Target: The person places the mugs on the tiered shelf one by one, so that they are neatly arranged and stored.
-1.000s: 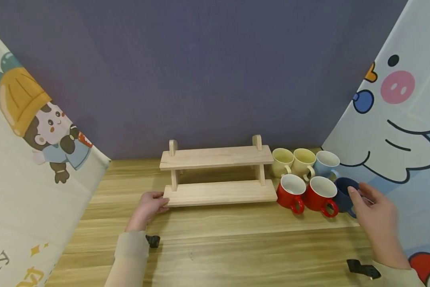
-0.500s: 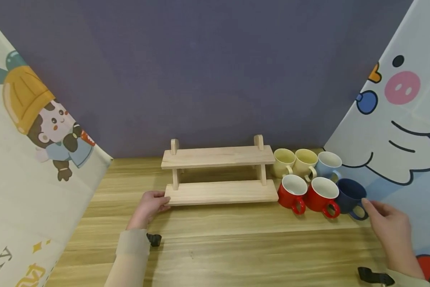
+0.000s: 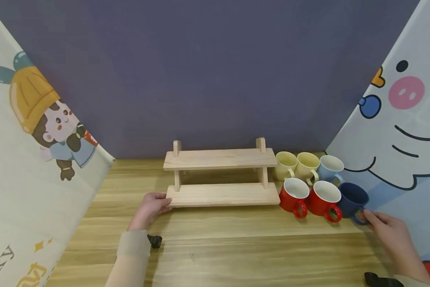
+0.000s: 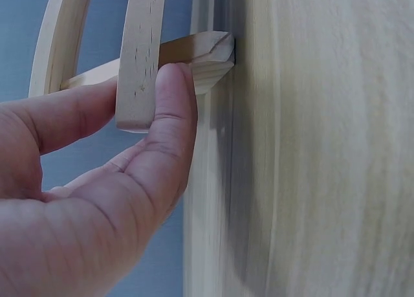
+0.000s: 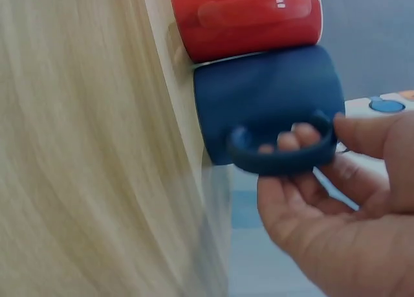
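At the left end of a two-tier wooden shelf, my left hand pinches the lower board between thumb and fingers. My right hand holds the handle of a dark blue mug, upright at the right end of the front row of mugs. In the right wrist view, fingertips reach through the handle and the thumb lies at its upper end. Beside the blue mug stands a red mug, with another red mug left of it.
Behind the front row stand two yellow mugs and a light blue mug. Both shelf boards are bare. A dark panel rises behind the wooden table, with cartoon-printed panels at both sides.
My right hand has moved from the dark blue mug's rim down to its handle. The left hand keeps its hold on the shelf. The head view has shifted slightly.
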The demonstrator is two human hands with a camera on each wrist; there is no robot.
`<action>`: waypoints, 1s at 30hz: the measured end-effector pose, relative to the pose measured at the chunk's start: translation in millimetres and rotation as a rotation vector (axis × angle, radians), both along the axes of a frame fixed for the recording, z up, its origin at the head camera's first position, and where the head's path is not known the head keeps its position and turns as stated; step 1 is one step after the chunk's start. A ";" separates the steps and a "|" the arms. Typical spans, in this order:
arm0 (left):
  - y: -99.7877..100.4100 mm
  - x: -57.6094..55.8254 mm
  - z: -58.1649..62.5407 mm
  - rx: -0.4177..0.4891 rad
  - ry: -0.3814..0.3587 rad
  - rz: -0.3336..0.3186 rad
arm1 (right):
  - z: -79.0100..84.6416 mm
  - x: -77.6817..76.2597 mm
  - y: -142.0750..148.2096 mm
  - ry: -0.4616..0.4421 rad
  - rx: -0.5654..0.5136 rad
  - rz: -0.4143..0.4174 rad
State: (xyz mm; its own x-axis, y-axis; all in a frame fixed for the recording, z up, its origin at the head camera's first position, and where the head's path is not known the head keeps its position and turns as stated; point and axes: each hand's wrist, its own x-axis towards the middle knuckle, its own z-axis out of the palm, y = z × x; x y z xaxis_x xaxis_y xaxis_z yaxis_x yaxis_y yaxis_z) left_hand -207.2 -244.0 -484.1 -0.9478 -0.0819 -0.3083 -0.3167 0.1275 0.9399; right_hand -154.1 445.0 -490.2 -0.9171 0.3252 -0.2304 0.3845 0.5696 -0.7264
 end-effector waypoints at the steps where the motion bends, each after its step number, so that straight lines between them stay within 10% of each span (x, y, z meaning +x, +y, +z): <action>1: -0.1 -0.2 -0.3 0.003 0.004 -0.003 | -1.3 0.3 0.9 0.010 -0.020 0.008; 5: -0.5 -0.9 -0.1 0.009 0.008 -0.001 | -8.2 2.9 1.7 0.110 -0.100 0.071; 15: -1.2 -2.6 0.3 0.020 -0.004 0.003 | -25.9 5.6 1.9 0.259 -0.681 0.151; 30: -2.6 -4.7 -4.2 0.041 -0.007 0.017 | -33.8 10.7 -13.3 0.455 -0.829 0.071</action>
